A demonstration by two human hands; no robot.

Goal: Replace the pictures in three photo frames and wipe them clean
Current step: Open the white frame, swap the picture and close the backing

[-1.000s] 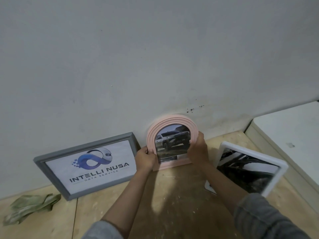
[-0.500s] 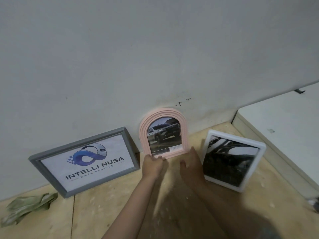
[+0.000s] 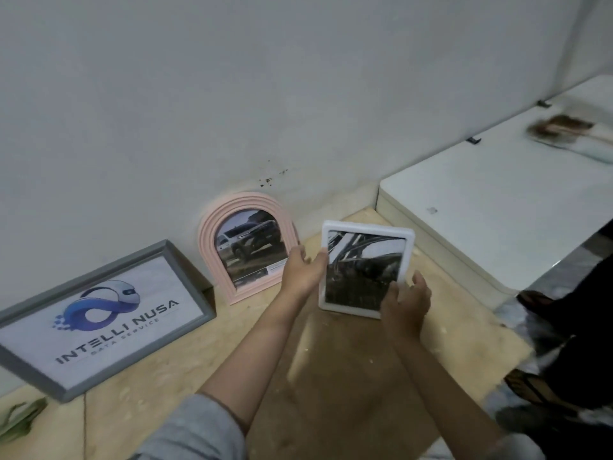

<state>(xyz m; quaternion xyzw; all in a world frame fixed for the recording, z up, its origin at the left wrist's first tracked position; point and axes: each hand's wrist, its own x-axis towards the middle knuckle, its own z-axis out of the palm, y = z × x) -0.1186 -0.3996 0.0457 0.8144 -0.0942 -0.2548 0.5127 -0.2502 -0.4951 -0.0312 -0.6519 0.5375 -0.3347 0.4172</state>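
Note:
Three frames stand on a wooden board against the white wall. A grey frame [image 3: 109, 318] with a blue logo picture leans at the left. In the middle a pink arched frame [image 3: 247, 244] with a car picture leans on the wall. To its right is a white square frame [image 3: 365, 268] with a dark picture. My left hand [image 3: 303, 268] grips its left edge and my right hand [image 3: 406, 300] holds its lower right corner. It is tilted back, and whether its base touches the board cannot be told.
A green cloth [image 3: 18, 419] lies at the far left on the wooden board [image 3: 331, 376]. A white platform [image 3: 491, 207] stands to the right with a blurred item [image 3: 560, 131] on it. Sandals [image 3: 537, 386] and dark clothing are at the right edge.
Both hands left the pink arched frame, which stays leaning on the wall, and moved right onto the white square frame. The view shifted to the right.

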